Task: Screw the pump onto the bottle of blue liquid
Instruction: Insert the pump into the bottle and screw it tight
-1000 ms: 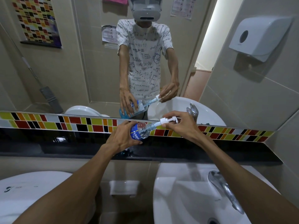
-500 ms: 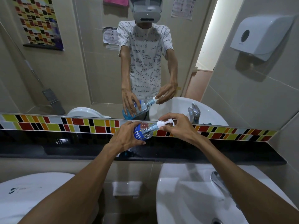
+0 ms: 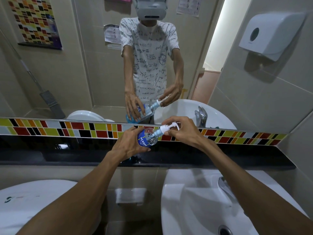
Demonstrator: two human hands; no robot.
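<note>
I see the bottle (image 3: 147, 139) held between both hands, tipped so its neck points up and toward the right hand. It is clear plastic with a blue label; the upper part near the neck looks empty of liquid, and a patch of blue shows below the left hand at the bottle's base (the mirror copy shows the same blue at the bottom). The white pump (image 3: 167, 128) sits on the neck, its spout lying above the right fingers; I cannot tell how far it is threaded on.

My left hand (image 3: 131, 144) is wrapped around the bottle's body from the near side, fingers curled closed over the label, wrist bent back. My right hand (image 3: 180, 131) is pinched shut on the pump's collar, thumb and fingertips meeting around it, knuckles raised. Both forearms reach forward over a black ledge (image 3: 237, 160); a white sink (image 3: 194, 200) lies beneath the right forearm, with a tap (image 3: 226, 187) just beside it.
</note>
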